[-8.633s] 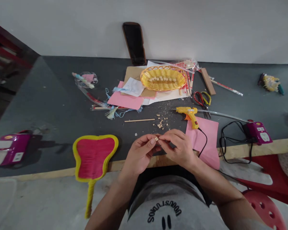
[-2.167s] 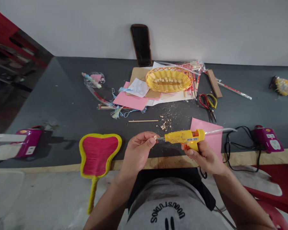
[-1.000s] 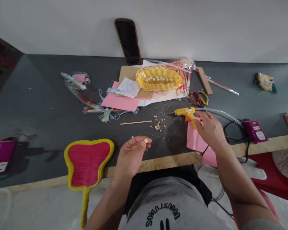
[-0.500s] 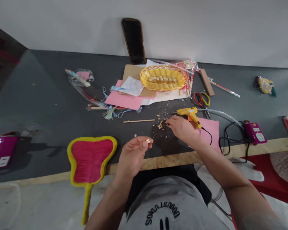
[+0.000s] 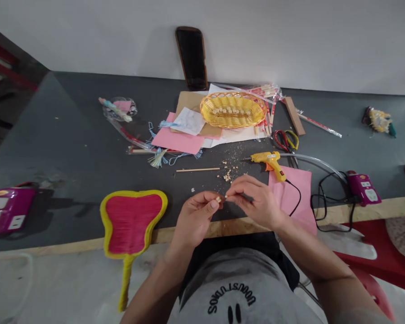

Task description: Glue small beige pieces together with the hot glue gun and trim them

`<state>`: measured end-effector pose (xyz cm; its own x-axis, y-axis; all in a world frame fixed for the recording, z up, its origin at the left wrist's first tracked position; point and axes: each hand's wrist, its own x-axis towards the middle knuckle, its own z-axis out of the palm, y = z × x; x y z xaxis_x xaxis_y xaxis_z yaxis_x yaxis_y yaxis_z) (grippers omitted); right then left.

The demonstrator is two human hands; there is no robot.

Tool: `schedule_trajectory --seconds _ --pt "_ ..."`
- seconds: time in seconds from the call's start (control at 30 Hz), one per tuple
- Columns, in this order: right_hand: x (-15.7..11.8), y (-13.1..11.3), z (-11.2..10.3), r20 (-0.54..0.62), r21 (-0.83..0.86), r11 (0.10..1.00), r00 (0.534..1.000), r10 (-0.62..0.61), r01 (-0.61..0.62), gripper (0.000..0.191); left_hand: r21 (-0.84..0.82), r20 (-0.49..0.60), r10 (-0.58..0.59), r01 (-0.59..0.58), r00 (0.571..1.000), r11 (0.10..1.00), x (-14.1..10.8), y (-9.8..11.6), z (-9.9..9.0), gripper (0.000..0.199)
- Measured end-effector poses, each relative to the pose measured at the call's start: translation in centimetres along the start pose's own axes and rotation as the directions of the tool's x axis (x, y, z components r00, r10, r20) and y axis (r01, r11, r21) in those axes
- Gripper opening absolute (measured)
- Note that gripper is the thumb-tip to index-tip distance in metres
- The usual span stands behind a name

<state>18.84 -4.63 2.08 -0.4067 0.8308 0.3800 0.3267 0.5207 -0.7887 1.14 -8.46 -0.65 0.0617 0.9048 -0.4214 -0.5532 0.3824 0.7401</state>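
Between thumb and fingers, my left hand [image 5: 199, 216] pinches a small pale wooden piece [image 5: 218, 199] near the table's front edge. Close beside it, my right hand [image 5: 253, 200] is pinched on a tiny pale wooden bit [image 5: 226, 196]. The fingertips of both hands almost meet. Just beyond them lies a scatter of small wood bits [image 5: 227, 177] and crumbs on the dark table [image 5: 148, 180]. A thin wooden stick [image 5: 197, 170] lies left of the scatter. To the right rests a yellow hot glue gun [image 5: 268, 160], its nozzle toward the bits.
A yellow woven basket [image 5: 232, 121] holds a row of small pale pieces on stacked papers. Scissors [image 5: 286, 141] lie behind the glue gun. A red-and-yellow fan [image 5: 131, 222] overhangs the front edge at left. A phone [image 5: 191, 58] leans on the wall; a purple power socket [image 5: 363, 186] sits right.
My right hand has left the scattered bits and come toward my left hand with a tiny wooden bit. My left hand still holds its piece. The view has shifted slightly.
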Motion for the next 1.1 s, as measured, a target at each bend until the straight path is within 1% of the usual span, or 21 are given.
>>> schedule_trajectory --seconds 0.1,0.27,0.47,0.7,0.77,0.83,0.97,1.1 --pt "-0.6 -0.8 0.6 -0.045 -0.002 0.999 0.998 -0.040 0.040 0.011 0.003 0.034 -0.013 0.013 0.999 1.000 -0.1 0.2 0.4 0.028" --pt "-1.0 -0.4 1.0 -0.104 0.001 0.997 0.992 -0.074 0.075 0.009 0.000 0.052 -0.012 0.012 0.999 1.000 -0.4 0.2 0.8 0.027" --pt "-1.4 -0.4 0.8 -0.095 -0.003 0.998 0.993 -0.070 0.070 0.012 0.026 0.064 -0.007 0.005 0.998 1.000 -0.5 0.2 1.2 0.026" --pt "-1.6 -0.1 0.7 -0.096 -0.014 0.992 0.987 -0.129 0.129 0.015 0.067 0.107 0.002 -0.009 0.994 0.998 -0.4 0.2 1.0 0.025" --pt "-1.6 -0.1 0.7 -0.095 -0.012 0.990 0.986 -0.141 0.140 0.014 0.076 0.113 0.005 -0.014 0.994 0.997 -0.4 0.2 1.0 0.024" --pt "-1.6 -0.2 0.5 -0.091 0.019 0.992 0.988 -0.121 0.123 0.011 0.073 0.121 0.012 -0.021 0.993 0.997 -0.4 0.4 0.9 0.023" --pt "-1.6 -0.4 0.1 -0.056 0.108 0.993 0.997 -0.051 0.057 0.019 0.090 0.140 0.016 -0.029 0.990 0.996 -0.4 0.6 0.7 0.021" --pt "-1.5 -0.4 -0.1 -0.022 0.224 0.974 1.000 -0.019 0.024 0.016 0.130 0.167 0.008 -0.030 0.986 0.991 -0.3 0.7 0.4 0.021"
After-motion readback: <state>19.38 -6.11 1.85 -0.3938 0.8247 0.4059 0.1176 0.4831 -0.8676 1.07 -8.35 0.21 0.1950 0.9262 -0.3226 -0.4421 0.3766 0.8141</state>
